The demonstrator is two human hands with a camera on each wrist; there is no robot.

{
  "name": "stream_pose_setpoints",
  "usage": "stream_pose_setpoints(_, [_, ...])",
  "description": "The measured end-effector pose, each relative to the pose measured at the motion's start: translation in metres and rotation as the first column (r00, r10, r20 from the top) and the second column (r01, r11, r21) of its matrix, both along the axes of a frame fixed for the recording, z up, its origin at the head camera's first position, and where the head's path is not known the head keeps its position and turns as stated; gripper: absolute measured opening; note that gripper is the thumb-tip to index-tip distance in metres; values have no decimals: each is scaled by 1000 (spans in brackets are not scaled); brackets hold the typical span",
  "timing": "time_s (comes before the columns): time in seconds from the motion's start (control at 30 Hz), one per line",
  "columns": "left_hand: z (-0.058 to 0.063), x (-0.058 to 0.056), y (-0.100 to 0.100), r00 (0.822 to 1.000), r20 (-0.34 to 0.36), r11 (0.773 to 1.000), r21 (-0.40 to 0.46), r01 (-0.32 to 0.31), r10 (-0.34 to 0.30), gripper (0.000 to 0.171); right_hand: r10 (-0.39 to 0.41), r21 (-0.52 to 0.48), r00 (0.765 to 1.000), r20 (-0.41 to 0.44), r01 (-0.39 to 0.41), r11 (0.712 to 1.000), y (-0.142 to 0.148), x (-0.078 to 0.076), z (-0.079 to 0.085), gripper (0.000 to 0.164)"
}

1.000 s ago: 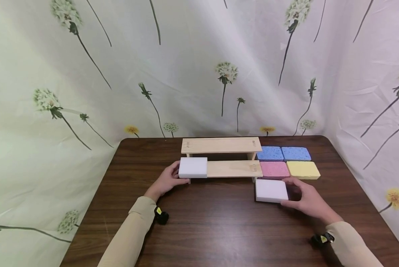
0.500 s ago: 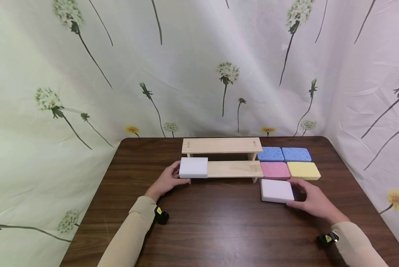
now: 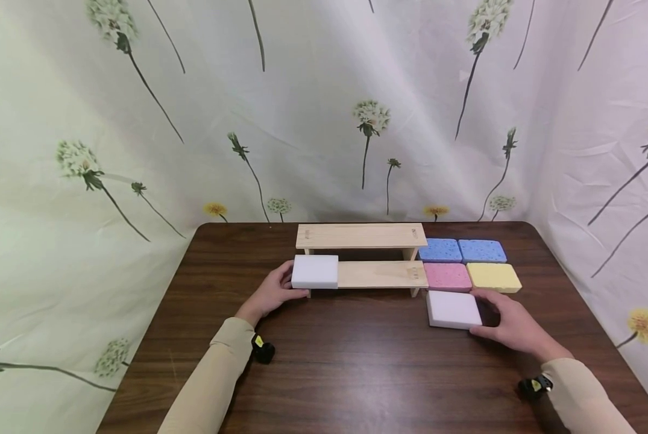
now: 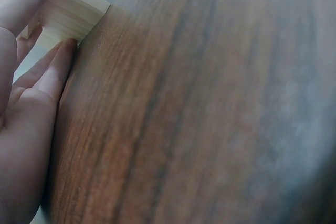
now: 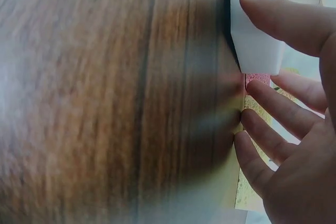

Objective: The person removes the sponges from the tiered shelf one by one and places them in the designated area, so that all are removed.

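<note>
A two-step wooden shelf (image 3: 380,274) stands at the back of the table, and a white sponge block (image 3: 315,271) sits on the left end of its lower step. My left hand (image 3: 271,293) grips that end, thumb at the front; in the left wrist view its fingers lie at the wooden leg (image 4: 73,11), low by the table. My right hand (image 3: 510,322) pinches a second white sponge block (image 3: 454,309) by its right end, between thumb and index finger. This block lies flat before the pink sponge (image 3: 446,276). In the right wrist view the other fingers are spread beneath it.
Beside the shelf on the right, a yellow sponge (image 3: 493,277) lies next to the pink one, with two blue sponges (image 3: 439,249) behind them. The dark wood table (image 3: 351,374) ends at a flower-printed curtain (image 3: 313,120). Black cameras are strapped to both wrists.
The right hand has slid its white sponge block a little to the right, away from the shelf's front corner. The left hand has kept its place at the shelf.
</note>
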State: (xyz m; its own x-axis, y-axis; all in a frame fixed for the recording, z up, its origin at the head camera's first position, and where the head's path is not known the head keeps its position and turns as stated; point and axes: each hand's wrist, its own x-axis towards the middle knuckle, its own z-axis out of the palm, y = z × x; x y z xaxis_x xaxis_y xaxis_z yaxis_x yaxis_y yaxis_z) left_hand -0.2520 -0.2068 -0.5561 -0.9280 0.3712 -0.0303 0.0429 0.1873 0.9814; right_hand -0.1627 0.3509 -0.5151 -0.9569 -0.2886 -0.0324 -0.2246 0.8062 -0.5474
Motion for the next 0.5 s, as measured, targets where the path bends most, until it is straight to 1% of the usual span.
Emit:
stream_pose_setpoints(0.13, [-1, 0, 0, 1000, -4, 1000, 12, 4, -4, 81, -3, 3, 1000, 4, 3, 1000, 0, 1, 0, 90])
stream_pose_setpoints(0.2, [0, 0, 0, 1000, -7, 1000, 15, 4, -4, 81, 0, -3, 1000, -5, 0, 1000, 0, 1, -1, 91])
stream_pose_setpoints(0.37, [1, 1, 0, 1000, -8, 1000, 18, 1, -1, 81, 12, -9, 999, -39, -12, 1000, 2, 0, -3, 81])
stream_pose_setpoints(0.5, [1, 1, 0, 1000, 2, 1000, 14, 2, -2, 82, 13, -9, 999, -42, -13, 1000, 3, 0, -3, 78])
